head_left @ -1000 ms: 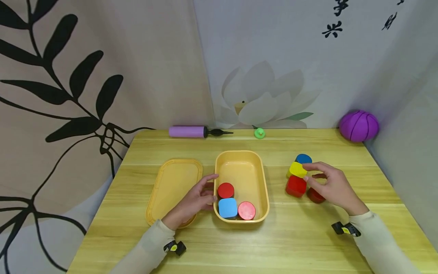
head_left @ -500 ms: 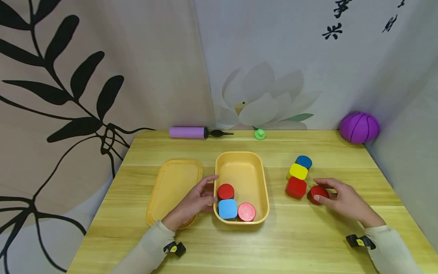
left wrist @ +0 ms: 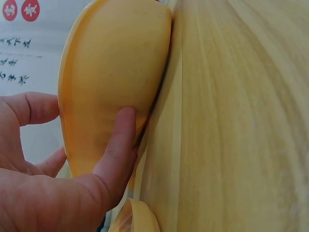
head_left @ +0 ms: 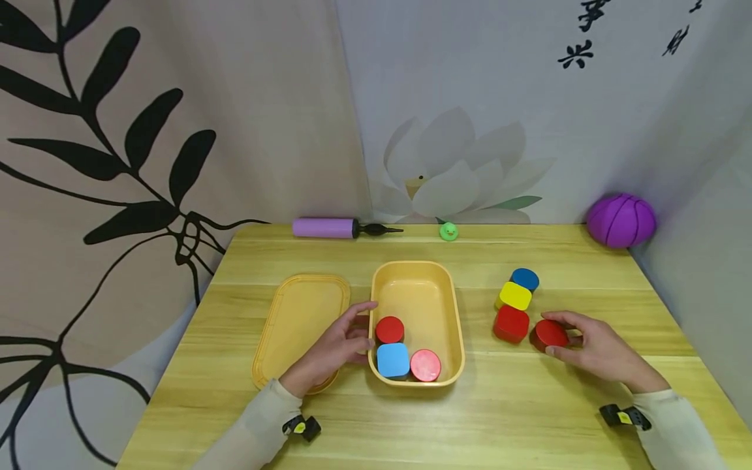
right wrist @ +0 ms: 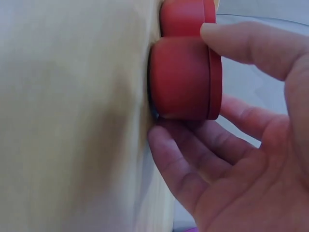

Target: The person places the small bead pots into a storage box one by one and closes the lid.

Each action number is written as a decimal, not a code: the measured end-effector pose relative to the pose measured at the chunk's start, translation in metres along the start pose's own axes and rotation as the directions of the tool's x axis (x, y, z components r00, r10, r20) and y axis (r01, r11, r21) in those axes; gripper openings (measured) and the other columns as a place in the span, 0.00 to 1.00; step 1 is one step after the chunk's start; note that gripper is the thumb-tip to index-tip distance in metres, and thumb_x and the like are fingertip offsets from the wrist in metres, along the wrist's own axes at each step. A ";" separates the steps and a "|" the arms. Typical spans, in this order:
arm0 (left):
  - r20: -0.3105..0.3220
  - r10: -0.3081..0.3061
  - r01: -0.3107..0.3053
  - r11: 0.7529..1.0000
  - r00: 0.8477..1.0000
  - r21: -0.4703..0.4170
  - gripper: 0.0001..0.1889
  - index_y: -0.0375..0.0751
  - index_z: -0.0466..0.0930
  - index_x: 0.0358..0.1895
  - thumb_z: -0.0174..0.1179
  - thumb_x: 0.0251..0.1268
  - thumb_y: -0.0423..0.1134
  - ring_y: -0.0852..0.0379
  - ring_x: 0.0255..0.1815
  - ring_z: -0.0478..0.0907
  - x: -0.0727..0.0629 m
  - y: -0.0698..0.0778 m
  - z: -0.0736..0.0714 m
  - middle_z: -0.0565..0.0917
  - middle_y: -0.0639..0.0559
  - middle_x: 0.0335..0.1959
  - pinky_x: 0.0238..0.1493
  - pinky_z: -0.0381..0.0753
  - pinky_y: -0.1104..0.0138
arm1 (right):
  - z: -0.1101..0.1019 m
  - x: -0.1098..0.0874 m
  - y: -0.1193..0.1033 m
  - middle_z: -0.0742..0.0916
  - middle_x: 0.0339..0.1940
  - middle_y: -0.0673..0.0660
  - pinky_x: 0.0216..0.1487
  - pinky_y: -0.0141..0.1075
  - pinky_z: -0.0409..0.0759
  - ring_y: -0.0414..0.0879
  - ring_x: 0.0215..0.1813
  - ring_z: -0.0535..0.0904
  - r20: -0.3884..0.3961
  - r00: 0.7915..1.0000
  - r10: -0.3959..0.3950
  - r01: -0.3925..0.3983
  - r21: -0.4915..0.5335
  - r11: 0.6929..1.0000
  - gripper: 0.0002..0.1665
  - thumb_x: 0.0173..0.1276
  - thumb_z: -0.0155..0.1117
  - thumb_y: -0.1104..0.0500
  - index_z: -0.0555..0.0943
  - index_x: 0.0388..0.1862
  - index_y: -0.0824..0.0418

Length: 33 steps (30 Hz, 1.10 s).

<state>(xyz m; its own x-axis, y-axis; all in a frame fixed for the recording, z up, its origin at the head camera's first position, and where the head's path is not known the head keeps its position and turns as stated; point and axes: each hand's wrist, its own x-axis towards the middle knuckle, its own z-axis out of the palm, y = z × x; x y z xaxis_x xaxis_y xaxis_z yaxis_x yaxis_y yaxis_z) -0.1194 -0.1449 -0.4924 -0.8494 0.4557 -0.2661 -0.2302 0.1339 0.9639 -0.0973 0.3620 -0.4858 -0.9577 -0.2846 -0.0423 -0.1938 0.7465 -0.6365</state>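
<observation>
My right hand (head_left: 605,349) has its thumb and fingers around a small red round lidded box (head_left: 550,333) on the table. In the right wrist view the thumb touches the lid edge of that red round box (right wrist: 181,79). A red square box (head_left: 511,324), a yellow one (head_left: 514,296) and a blue round one (head_left: 525,279) stand in a row beside it. My left hand (head_left: 329,346) rests against the left side of a yellow tub (head_left: 458,339). Its thumb lies along the tub's outer wall (left wrist: 111,72). Inside are a red round box (head_left: 390,330), a blue square one (head_left: 392,361) and a pink round one (head_left: 425,365).
A yellow lid (head_left: 305,307) lies left of the tub, partly under the left hand. Along the back edge are a purple hand pump (head_left: 324,228), a green toy duck (head_left: 449,231) and a purple ball (head_left: 621,220). A wall stands behind the table.
My right hand has moved away from the yellow box, right and towards me, and has come around the red round box. The left hand stays at the tub.
</observation>
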 end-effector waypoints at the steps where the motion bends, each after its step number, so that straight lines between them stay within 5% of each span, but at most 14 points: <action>1: 0.000 -0.001 0.001 1.000 1.000 0.000 0.41 0.52 0.57 0.84 0.59 0.69 0.32 0.47 0.62 0.80 0.000 0.000 0.000 0.69 0.35 0.73 0.52 0.90 0.53 | -0.001 0.001 -0.001 0.87 0.61 0.62 0.49 0.28 0.86 0.49 0.56 0.83 0.004 1.000 0.005 -0.005 -0.005 1.000 0.38 0.64 0.81 0.52 0.78 0.70 0.63; 6: -0.001 -0.001 0.001 1.000 1.000 -0.001 0.40 0.53 0.57 0.84 0.59 0.70 0.32 0.48 0.60 0.80 0.000 0.000 0.000 0.69 0.36 0.72 0.51 0.90 0.53 | -0.008 0.001 -0.006 0.87 0.61 0.60 0.48 0.30 0.87 0.40 0.55 0.80 -0.011 1.000 0.002 -0.003 -0.021 1.000 0.39 0.64 0.81 0.49 0.79 0.70 0.61; 12: 0.000 -0.003 0.003 1.000 1.000 -0.007 0.40 0.54 0.57 0.84 0.58 0.69 0.32 0.48 0.60 0.80 0.000 0.001 0.000 0.70 0.36 0.72 0.52 0.90 0.53 | -0.017 0.003 -0.018 0.88 0.57 0.58 0.47 0.32 0.88 0.23 0.51 0.76 -0.082 0.993 -0.090 0.088 -0.028 0.996 0.35 0.64 0.81 0.54 0.81 0.67 0.62; 21: 0.012 -0.001 0.001 1.000 1.000 -0.015 0.41 0.54 0.57 0.84 0.58 0.69 0.32 0.49 0.60 0.80 0.000 0.002 -0.001 0.69 0.35 0.73 0.53 0.90 0.53 | -0.015 0.017 -0.045 0.89 0.56 0.55 0.48 0.28 0.86 0.26 0.50 0.77 -0.158 0.976 -0.150 0.144 -0.049 0.988 0.36 0.65 0.81 0.53 0.80 0.69 0.61; 33: 0.005 -0.002 0.002 1.000 1.000 -0.013 0.40 0.54 0.58 0.84 0.58 0.70 0.32 0.48 0.62 0.80 0.001 -0.001 -0.001 0.69 0.36 0.73 0.52 0.90 0.53 | -0.002 0.054 -0.091 0.89 0.56 0.52 0.48 0.38 0.88 0.38 0.48 0.84 -0.172 0.947 -0.271 0.272 -0.020 0.962 0.33 0.66 0.79 0.55 0.81 0.69 0.57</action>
<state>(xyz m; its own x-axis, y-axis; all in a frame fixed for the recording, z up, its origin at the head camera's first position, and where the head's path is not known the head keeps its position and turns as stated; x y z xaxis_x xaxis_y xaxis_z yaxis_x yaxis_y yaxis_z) -0.1205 -0.1453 -0.4933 -0.8467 0.4597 -0.2680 -0.2380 0.1233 0.9634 -0.1317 0.2801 -0.4284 -0.8911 -0.3687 0.2647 -0.4509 0.6529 -0.6086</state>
